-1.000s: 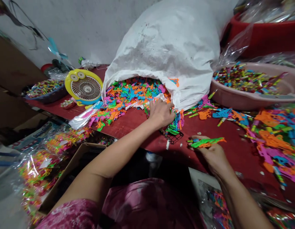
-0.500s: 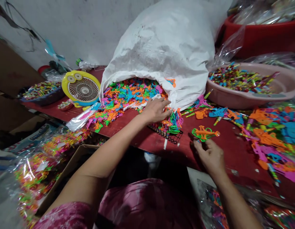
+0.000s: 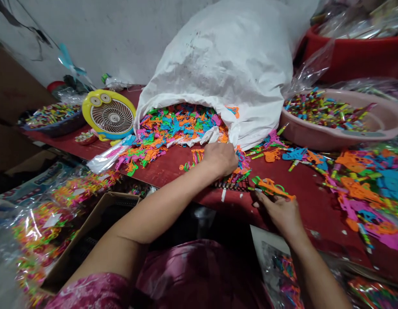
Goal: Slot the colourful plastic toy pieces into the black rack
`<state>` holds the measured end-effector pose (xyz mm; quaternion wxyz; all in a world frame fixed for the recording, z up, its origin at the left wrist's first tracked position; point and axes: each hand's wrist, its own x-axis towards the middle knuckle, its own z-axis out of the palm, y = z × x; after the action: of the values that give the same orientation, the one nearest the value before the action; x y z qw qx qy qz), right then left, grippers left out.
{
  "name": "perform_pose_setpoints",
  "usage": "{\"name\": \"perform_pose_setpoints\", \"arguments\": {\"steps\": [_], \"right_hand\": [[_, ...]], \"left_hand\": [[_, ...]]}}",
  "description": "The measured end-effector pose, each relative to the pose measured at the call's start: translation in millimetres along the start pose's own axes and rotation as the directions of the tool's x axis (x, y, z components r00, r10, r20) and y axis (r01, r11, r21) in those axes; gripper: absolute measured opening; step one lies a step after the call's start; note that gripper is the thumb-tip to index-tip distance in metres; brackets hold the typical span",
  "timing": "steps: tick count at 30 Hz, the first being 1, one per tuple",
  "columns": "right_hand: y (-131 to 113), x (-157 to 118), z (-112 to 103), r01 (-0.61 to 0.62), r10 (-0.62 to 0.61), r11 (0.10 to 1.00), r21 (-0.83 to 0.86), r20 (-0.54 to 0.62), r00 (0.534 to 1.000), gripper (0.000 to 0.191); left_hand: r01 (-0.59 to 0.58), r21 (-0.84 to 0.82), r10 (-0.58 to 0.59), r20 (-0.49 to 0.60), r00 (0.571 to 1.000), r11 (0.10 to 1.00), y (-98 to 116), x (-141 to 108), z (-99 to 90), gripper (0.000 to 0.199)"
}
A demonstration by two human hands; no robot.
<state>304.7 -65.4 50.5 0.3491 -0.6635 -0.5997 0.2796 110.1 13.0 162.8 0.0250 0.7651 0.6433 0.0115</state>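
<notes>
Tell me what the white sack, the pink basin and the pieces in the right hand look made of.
White sack: woven plastic or cloth, perhaps; dull, creased.
Pink basin: probably moulded plastic; smooth, even-coloured wall.
Pieces in the right hand: likely plastic; bright orange and green, thin shapes. Finish unclear.

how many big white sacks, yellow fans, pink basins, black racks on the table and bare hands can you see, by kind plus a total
white sack: 1
yellow fan: 1
pink basin: 1
black rack: 1
hands: 2, left hand and right hand
total: 6
</notes>
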Motion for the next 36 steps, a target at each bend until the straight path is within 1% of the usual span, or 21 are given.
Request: {"name": "perform_pose_setpoints", "arguments": {"steps": [2, 3, 5, 7, 8, 11, 14, 19, 23, 28, 31, 33, 34, 35, 36], "right_hand": [[-2.7, -2.8, -0.8, -0.04, 0.04, 0.999, -0.017, -0.007, 0.999, 0.049], [-3.6, -4.2, -0.5, -0.043, 0.042, 0.998, -0.034, -0.031, 0.999, 0.051], [-4.6, -6.4, 2.0, -0.008, 0.002, 0.998, -0.07, -0.089, 0.996, 0.056], [-5.1, -7.5, 6.9, 0.04, -0.053, 0.994, -0.099, -0.127, 0.99, 0.059], [-5.5, -7.6, 10.0, 0.058, -0.073, 0.992, -0.108, -0.138, 0.988, 0.059], [-7.2, -6.9, 19.6, 0.114, -0.135, 0.984, -0.138, -0.156, 0.979, 0.061], [-8.3, -5.2, 26.7, 0.194, -0.221, 0.963, -0.19, -0.136, 0.966, 0.064], [-5.6, -4.2, 32.8, 0.251, -0.302, 0.921, -0.297, -0.14, 0.943, 0.063], [-2.8, -4.8, 37.9, 0.258, -0.315, 0.907, -0.333, -0.13, 0.94, 0.062], [-1.0, -3.0, 41.0, 0.29, -0.364, 0.87, -0.398, -0.121, 0.924, 0.058], [-2.3, -1.0, 40.7, 0.27, -0.343, 0.855, -0.442, -0.091, 0.935, 0.057], [-5.0, 0.1, 40.1, 0.259, -0.326, 0.864, -0.432, -0.088, 0.941, 0.055], [-6.9, 0.6, 39.8, 0.269, -0.323, 0.876, -0.4, -0.074, 0.943, 0.052], [-9.0, 1.0, 39.5, 0.285, -0.322, 0.892, -0.351, -0.049, 0.946, 0.047], [-11.1, 1.4, 39.1, 0.301, -0.32, 0.907, -0.296, -0.018, 0.947, 0.042]], "left_hand": [[-0.006, 0.001, 0.006, 0.018, 1.0, 1.0, 0.1, -1.4, -2.5, 0.039], [-0.015, 0.002, 0.015, 0.015, 1.0, 1.0, -1.6, -2.3, -3.5, 0.039], [-0.046, -0.004, 0.045, -0.025, 0.999, 0.999, -7.4, -4.9, -4.1, 0.04], [-0.102, -0.015, 0.101, -0.079, 0.992, 0.995, -13.2, -7.8, -2.9, 0.043], [-0.124, -0.026, 0.121, -0.089, 0.989, 0.992, -15.3, -9.1, -1.7, 0.043], [-0.119, -0.079, 0.115, -0.05, 0.992, 0.99, -17.2, -11.4, 2.4, 0.042], [-0.086, -0.11, 0.084, -0.028, 0.996, 0.99, -15.8, -10.8, 5.1, 0.039], [-0.082, -0.126, 0.078, -0.035, 0.996, 0.989, -15.1, -8.3, 6.9, 0.038], [-0.086, -0.141, 0.081, -0.039, 0.996, 0.986, -15.3, -7.9, 8.0, 0.038], [-0.101, -0.147, 0.096, -0.041, 0.995, 0.984, -15.0, -8.0, 8.0, 0.037], [-0.105, -0.166, 0.1, -0.039, 0.994, 0.981, -14.7, -8.0, 8.7, 0.036], [-0.091, -0.177, 0.086, -0.033, 0.996, 0.98, -15.3, -9.0, 9.4, 0.036], [-0.085, -0.181, 0.079, -0.042, 0.996, 0.98, -16.0, -9.9, 9.6, 0.036], [-0.092, -0.183, 0.08, -0.072, 0.994, 0.979, -17.1, -11.0, 9.6, 0.035], [-0.122, -0.183, 0.1, -0.126, 0.987, 0.975, -18.4, -12.3, 9.4, 0.035]]}}
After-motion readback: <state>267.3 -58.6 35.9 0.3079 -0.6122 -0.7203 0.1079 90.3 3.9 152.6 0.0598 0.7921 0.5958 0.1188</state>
